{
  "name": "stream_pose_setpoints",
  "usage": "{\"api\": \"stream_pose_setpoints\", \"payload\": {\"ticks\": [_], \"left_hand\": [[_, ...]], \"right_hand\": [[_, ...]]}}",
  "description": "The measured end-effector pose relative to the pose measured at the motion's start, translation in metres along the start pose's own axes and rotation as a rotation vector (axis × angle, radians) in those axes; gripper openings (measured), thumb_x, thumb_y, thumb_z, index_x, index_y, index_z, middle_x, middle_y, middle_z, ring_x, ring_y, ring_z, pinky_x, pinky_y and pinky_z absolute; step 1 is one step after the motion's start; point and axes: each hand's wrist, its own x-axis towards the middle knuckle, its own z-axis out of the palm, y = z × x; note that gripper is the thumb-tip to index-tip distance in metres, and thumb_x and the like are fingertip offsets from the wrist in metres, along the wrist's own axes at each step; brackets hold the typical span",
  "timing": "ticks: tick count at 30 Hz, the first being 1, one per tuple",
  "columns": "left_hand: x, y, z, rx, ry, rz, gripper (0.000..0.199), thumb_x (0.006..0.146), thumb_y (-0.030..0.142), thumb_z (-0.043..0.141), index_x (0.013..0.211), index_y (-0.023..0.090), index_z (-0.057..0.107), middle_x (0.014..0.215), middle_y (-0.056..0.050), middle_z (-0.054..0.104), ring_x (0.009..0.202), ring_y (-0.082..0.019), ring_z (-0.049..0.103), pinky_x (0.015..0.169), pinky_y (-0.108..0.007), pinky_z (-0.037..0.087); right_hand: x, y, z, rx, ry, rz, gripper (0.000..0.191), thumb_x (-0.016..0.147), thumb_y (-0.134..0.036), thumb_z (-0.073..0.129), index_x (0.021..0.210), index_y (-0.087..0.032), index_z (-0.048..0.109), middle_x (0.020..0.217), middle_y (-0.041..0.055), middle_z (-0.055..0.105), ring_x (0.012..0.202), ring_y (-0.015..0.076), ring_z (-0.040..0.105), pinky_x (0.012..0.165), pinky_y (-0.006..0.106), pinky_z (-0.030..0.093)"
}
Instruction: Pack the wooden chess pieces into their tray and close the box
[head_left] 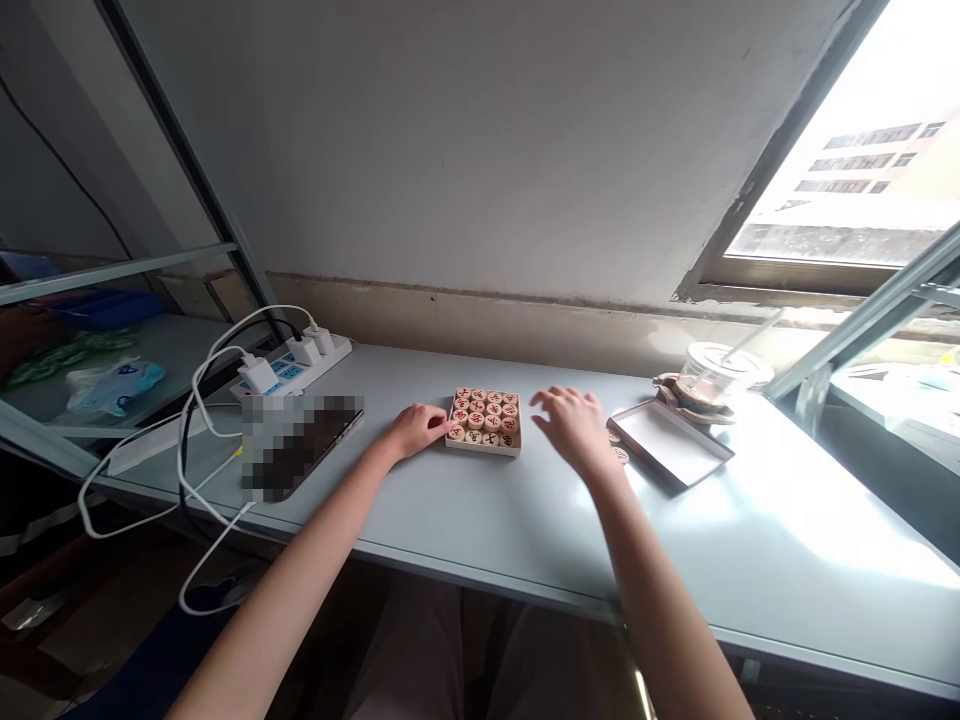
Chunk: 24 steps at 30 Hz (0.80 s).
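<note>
Desk (442, 515): box (484, 449) at 12 o'clock, probably stiff, fairly light; hold opposite sides. Right hand (568, 425) at its 3, spread; left hand (418, 430) at 9, bunched against it (clamped? can't tell). Discs (475, 421): likely hard; pinch edges.

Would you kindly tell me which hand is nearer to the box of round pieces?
Left. The left hand is right at the left edge of the box of round pieces, while the right hand is apart from it, off to its right.
</note>
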Motion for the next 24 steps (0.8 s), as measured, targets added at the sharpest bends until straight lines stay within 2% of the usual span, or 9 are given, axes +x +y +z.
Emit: {"api": "stream_pose_setpoints", "payload": {"ticks": [3, 5, 7, 9, 12, 15, 19, 21, 24], "left_hand": [[0.001, 0.000, 0.001, -0.001, -0.006, 0.007, 0.043, 0.087, 0.049, 0.045, 0.057, 0.018, 0.046, 0.055, 0.002, 0.044, 0.057, -0.013, 0.037, 0.058, -0.026, 0.025], [0.000, 0.001, 0.000, -0.006, -0.007, 0.006, 0.043, 0.087, 0.049, 0.045, 0.057, 0.018, 0.046, 0.056, 0.002, 0.044, 0.057, -0.013, 0.038, 0.058, -0.026, 0.025], [0.000, 0.002, 0.000, -0.015, -0.004, 0.003, 0.042, 0.088, 0.048, 0.043, 0.057, 0.018, 0.045, 0.056, 0.002, 0.044, 0.058, -0.013, 0.038, 0.059, -0.026, 0.025], [0.000, 0.002, -0.001, -0.026, 0.000, 0.003, 0.042, 0.089, 0.045, 0.040, 0.057, 0.019, 0.046, 0.056, 0.002, 0.043, 0.057, -0.013, 0.037, 0.059, -0.027, 0.025], [0.000, 0.000, 0.000, -0.033, 0.000, 0.014, 0.039, 0.088, 0.039, 0.039, 0.056, 0.018, 0.049, 0.056, 0.002, 0.044, 0.058, -0.013, 0.038, 0.059, -0.027, 0.025], [0.002, -0.001, 0.002, -0.053, -0.011, 0.024, 0.038, 0.085, 0.036, 0.040, 0.054, 0.019, 0.053, 0.056, 0.002, 0.042, 0.060, -0.013, 0.037, 0.060, -0.026, 0.026], [0.003, 0.000, 0.003, -0.100, -0.008, 0.011, 0.036, 0.082, 0.032, 0.041, 0.050, 0.019, 0.052, 0.054, 0.003, 0.036, 0.059, -0.012, 0.033, 0.060, -0.026, 0.025], [0.003, 0.001, 0.003, -0.114, -0.008, -0.006, 0.035, 0.081, 0.032, 0.042, 0.050, 0.018, 0.052, 0.054, 0.003, 0.035, 0.059, -0.012, 0.032, 0.059, -0.026, 0.025], [0.003, 0.001, 0.003, -0.121, -0.007, -0.029, 0.034, 0.079, 0.033, 0.042, 0.051, 0.018, 0.054, 0.054, 0.003, 0.036, 0.058, -0.012, 0.031, 0.058, -0.026, 0.025]], "right_hand": [[-0.008, 0.048, -0.003, -0.049, -0.249, 0.189, 0.028, 0.082, -0.020, 0.060, 0.109, -0.016, 0.065, 0.108, 0.0128, 0.066, 0.098, 0.0244, 0.060, 0.074, 0.031, 0.038], [-0.012, 0.070, 0.001, -0.035, -0.310, 0.223, 0.031, 0.080, -0.017, 0.057, 0.111, -0.014, 0.064, 0.100, 0.0115, 0.067, 0.091, 0.0213, 0.062, 0.068, 0.028, 0.039], [-0.013, 0.081, 0.006, 0.017, -0.330, 0.221, 0.032, 0.079, -0.017, 0.056, 0.109, -0.015, 0.065, 0.094, 0.0085, 0.068, 0.078, 0.0168, 0.063, 0.062, 0.025, 0.040], [-0.013, 0.087, 0.012, 0.126, -0.346, 0.216, 0.035, 0.075, -0.017, 0.060, 0.110, -0.017, 0.065, 0.096, 0.0070, 0.068, 0.068, 0.0133, 0.061, 0.056, 0.024, 0.040], [-0.012, 0.091, 0.020, 0.234, -0.321, 0.190, 0.041, 0.069, -0.008, 0.058, 0.108, -0.018, 0.065, 0.092, 0.0065, 0.067, 0.065, 0.0125, 0.059, 0.051, 0.023, 0.040], [-0.012, 0.094, 0.025, 0.188, -0.245, 0.142, 0.040, 0.068, 0.000, 0.047, 0.098, -0.018, 0.067, 0.079, 0.0053, 0.065, 0.069, 0.0141, 0.058, 0.054, 0.023, 0.040], [-0.014, 0.094, 0.024, 0.201, -0.179, 0.091, 0.043, 0.066, -0.002, 0.054, 0.102, -0.020, 0.066, 0.086, 0.0055, 0.066, 0.076, 0.0161, 0.059, 0.060, 0.025, 0.043], [-0.016, 0.093, 0.019, 0.159, -0.176, 0.110, 0.039, 0.065, -0.004, 0.057, 0.098, -0.020, 0.067, 0.086, 0.0060, 0.066, 0.075, 0.0167, 0.059, 0.060, 0.026, 0.043], [-0.018, 0.089, 0.009, 0.071, -0.227, 0.180, 0.024, 0.068, -0.006, 0.055, 0.085, -0.018, 0.068, 0.076, 0.0054, 0.065, 0.066, 0.0158, 0.057, 0.058, 0.027, 0.041]]}}
